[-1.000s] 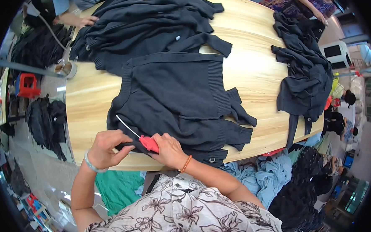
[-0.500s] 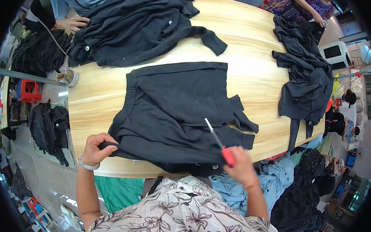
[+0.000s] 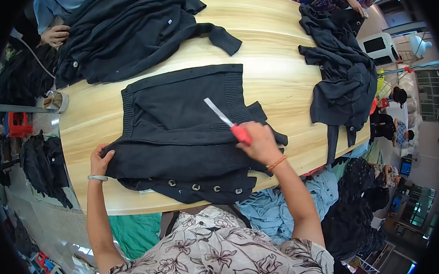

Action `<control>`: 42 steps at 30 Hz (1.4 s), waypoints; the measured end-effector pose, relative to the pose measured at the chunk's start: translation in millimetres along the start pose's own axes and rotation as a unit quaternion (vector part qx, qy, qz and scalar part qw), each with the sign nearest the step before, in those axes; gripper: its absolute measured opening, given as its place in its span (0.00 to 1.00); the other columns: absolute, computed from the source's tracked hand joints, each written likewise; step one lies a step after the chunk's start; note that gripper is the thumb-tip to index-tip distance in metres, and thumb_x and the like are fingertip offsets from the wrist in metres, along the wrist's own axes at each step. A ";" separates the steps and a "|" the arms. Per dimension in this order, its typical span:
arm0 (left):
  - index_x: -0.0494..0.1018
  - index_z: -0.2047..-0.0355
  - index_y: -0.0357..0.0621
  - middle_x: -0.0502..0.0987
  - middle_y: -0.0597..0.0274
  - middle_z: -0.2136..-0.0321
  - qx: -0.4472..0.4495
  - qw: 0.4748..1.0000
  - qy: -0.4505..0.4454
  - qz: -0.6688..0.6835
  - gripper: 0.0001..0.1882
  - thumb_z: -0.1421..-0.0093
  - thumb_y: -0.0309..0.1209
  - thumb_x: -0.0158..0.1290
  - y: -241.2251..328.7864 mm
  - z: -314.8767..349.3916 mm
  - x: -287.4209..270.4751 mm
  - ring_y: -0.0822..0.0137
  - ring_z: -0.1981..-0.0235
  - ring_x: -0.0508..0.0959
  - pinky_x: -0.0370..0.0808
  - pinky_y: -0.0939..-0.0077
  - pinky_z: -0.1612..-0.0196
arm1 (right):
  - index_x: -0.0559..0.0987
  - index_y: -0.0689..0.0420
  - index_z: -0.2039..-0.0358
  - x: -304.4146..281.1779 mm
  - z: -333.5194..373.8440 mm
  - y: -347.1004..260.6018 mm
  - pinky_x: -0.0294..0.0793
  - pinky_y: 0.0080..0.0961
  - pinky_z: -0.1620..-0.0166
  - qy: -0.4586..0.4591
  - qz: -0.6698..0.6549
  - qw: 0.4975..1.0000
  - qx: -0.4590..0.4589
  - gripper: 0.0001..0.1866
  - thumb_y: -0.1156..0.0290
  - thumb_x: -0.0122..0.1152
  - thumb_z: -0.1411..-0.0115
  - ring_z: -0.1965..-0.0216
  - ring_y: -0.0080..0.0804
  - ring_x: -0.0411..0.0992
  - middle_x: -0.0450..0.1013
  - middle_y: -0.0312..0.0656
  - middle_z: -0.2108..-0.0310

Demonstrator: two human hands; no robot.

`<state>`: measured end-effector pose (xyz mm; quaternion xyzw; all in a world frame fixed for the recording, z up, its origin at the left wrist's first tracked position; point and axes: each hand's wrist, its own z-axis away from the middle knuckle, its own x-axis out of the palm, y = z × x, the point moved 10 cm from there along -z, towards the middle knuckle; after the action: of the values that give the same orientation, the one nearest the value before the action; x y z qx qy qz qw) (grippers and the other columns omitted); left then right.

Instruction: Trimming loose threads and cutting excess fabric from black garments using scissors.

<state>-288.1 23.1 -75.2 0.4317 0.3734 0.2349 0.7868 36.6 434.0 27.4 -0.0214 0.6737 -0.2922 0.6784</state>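
A dark knitted cardigan lies in front of me on the table, its front folded over. Several buttons show along its near edge. My left hand is closed on the cardigan's left edge, thumb on top and fingers partly hidden. In my right hand is a red-handled tool with a narrow metal blade. The blade points to the far left above the knit; whether it touches is unclear. My right fingers are wrapped round the handle, slightly blurred.
The pale wooden table curves round. Another dark cardigan lies far left beside a co-worker's hand; more dark knitwear lies at right. A round container sits at the left edge. Light-blue cloth is heaped near right.
My left hand has turned the cardigan's near edge, and the row of buttons now shows more. My right hand has moved the tool left and farther over the knit. The whole view has shifted.
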 end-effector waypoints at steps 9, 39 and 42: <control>0.73 0.53 0.34 0.79 0.61 0.61 -0.070 0.975 0.063 0.202 0.16 0.41 0.23 0.58 -38.9 33.4 -17.4 0.72 0.60 0.78 0.73 0.79 0.51 | 0.74 0.54 0.60 27.3 -17.5 -30.6 0.64 0.33 0.61 0.055 0.033 0.996 -0.061 0.18 0.73 0.65 0.53 0.62 0.36 0.71 0.73 0.38 0.64; 0.66 0.39 0.50 0.58 0.54 0.34 0.412 0.814 -0.196 -0.360 0.33 0.41 0.51 0.54 187.5 77.9 432.0 0.51 0.31 0.52 0.41 0.49 0.30 | 0.76 0.58 0.64 -36.8 103.4 94.2 0.75 0.46 0.60 -0.189 0.059 0.969 0.146 0.16 0.57 0.61 0.41 0.65 0.54 0.76 0.76 0.54 0.73; 0.66 0.38 0.50 0.57 0.54 0.33 0.397 0.816 -0.217 -0.360 0.33 0.40 0.52 0.51 184.4 77.0 433.4 0.53 0.30 0.50 0.39 0.50 0.29 | 0.76 0.58 0.64 -27.8 93.5 80.2 0.75 0.47 0.61 -0.222 0.065 0.964 0.134 0.17 0.56 0.61 0.41 0.67 0.55 0.76 0.77 0.55 0.74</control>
<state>28.8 379.6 -57.5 0.5815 0.3828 -0.3330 0.6359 154.9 478.1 27.1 0.0498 0.4610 -0.3232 0.8250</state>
